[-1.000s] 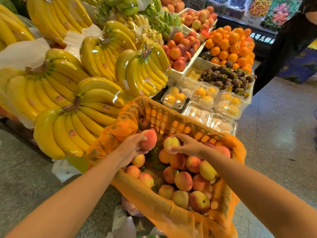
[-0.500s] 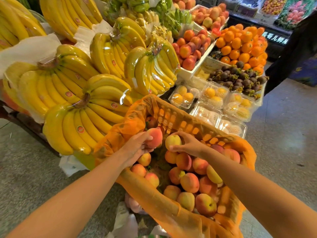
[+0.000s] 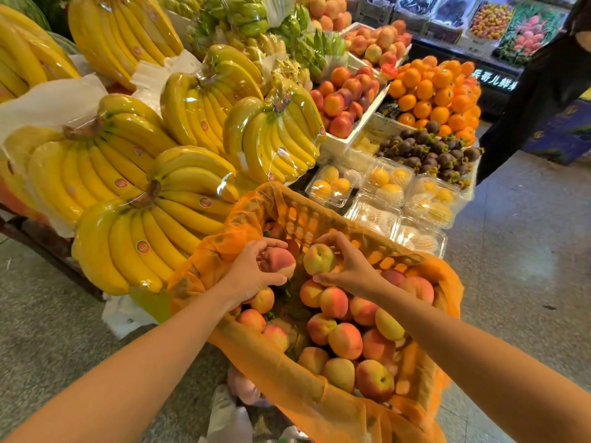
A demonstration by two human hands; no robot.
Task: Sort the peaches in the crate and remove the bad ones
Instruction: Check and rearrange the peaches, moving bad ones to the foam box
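We are looking at the peaches piled in an orange crate in the lower middle of the frame. The crate is lined with orange netting that is spilling over its rim. The fruit is running from pale yellow to deep pink-red, and a few green leaves are showing among it on the left side.

Two peaches are being held up over the far end of the crate, almost touching. Our left hand is gripping a pink-red peach, with its fingers curling over the top and the thumb underneath. Our right hand is pinching a yellow-green peach, with its fingers arching above it and the thumb below.

Compared with a second ago, the left fingers are wrapping further round their peach, which was poking out past the fingertips. The right fingers are now arching higher over theirs, and the two peaches are sitting closer together.

Film-wrapped bunches of bananas are filling the left of the frame. Clear boxes of yellow fruit are sitting just beyond the crate. Oranges are heaped at upper right, where a person in black is standing on the floor.
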